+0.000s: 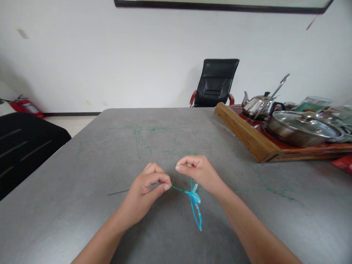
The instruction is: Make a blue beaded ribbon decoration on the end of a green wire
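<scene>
Between thumb and forefinger, my left hand (150,187) pinches the green-wrapped stem (178,189) of a small blue flower (194,200). The flower has looped turquoise petals with clear beads, and it hangs to the right of the fingers above the grey tabletop. A dark green end of the stem (118,192) sticks out on the left, behind the hand. Slightly higher and to the right, my right hand (196,169) is closed in a pinch. A faint thin thread (173,178) seems to run from the stem up toward its fingertips; most of it is too fine to see.
A grey table (90,172) carries what look like green crack-like pattern lines. At the right stands a wooden tea tray (247,139) with a steel kettle (260,106) and a lidded pan (302,128). Beyond the table is a black chair (218,82); another black seat (30,146) is at left.
</scene>
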### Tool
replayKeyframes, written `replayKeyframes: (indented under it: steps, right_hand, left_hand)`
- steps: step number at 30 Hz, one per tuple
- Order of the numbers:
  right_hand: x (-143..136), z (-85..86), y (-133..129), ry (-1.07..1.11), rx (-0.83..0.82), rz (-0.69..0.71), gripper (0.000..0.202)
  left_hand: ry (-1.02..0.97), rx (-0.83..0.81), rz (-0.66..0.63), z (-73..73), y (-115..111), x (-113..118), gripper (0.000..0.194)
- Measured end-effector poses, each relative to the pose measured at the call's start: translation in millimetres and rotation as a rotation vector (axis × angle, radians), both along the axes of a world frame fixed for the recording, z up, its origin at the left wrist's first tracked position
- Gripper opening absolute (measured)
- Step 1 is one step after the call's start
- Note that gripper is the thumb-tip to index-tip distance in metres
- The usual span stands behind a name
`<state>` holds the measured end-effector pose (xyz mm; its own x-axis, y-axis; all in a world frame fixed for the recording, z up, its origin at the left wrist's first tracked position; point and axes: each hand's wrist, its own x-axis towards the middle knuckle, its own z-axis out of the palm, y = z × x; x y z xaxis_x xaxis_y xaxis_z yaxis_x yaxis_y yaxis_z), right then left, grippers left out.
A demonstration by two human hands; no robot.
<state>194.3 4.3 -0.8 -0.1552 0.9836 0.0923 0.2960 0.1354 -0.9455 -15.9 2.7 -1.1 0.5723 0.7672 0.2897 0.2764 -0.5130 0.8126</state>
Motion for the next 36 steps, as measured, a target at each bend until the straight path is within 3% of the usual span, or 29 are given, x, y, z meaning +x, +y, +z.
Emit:
replayKeyframes:
  steps: [5,14,19,26,30,36]
  right_hand:
    - [-8,-9.9,4,0.133,-0.154,0.083,0.024]
    - [-24,-13.5,-5,0.053,-0.088,0.148,0.019]
    - [-35,-22.7,-10,0.055,-0.140,0.131,0.015]
    - [-45,-29.9,-12,0.224,-0.268,0.168,0.021]
    - [-46,-20.5,-18,0.138,-0.200,0.176,0.019]
    - [-39,3.0,-28,-0.155,0.054,0.155,0.017]
  left_hand:
    - [-0.137,-0.149,0.062,-1.1,2,-1,0.013]
    - [-0.274,-0.265,0.303,-10.8,7,0,0.014]
    - [-0.298,-0.309,0.377,-10.5,7,0,0.017]
    - [-0.321,-0.314,0.435,-17.7,10,-3,0.014]
    - [-0.237,-0.201,0.470,-20.8,11,-4,0.012]
    - [0.072,0.237,0.479,-17.9,8,-1,0.010]
